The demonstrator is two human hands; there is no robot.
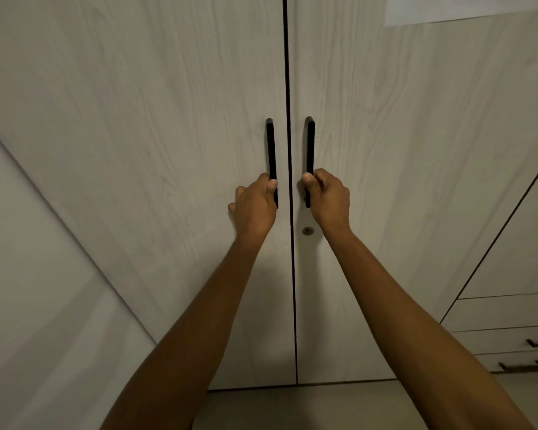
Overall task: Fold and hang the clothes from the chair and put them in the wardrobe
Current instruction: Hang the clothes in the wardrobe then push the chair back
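The wardrobe (168,119) fills the view straight ahead, its two pale wood-grain doors shut and meeting at a dark vertical seam (289,150) in the middle. Just either side of that seam run two black bar handles, their long axes upright: the left handle (271,150) and the right handle (310,144). The left hand (255,203) is curled round the lower end of the left handle, thumb on the front of the bar; the right hand (328,197) grips the lower end of the right handle the same way. Both arms reach forward about equally, so neither is nearer. Each door lies directly ahead of its hand, so the coming move looks like a pull toward the person, the doors swinging apart from the seam. A small round lock (307,231) sits below the right handle. Drawers (510,336) with dark pulls lie low on the right. No clothes or chair are in view.
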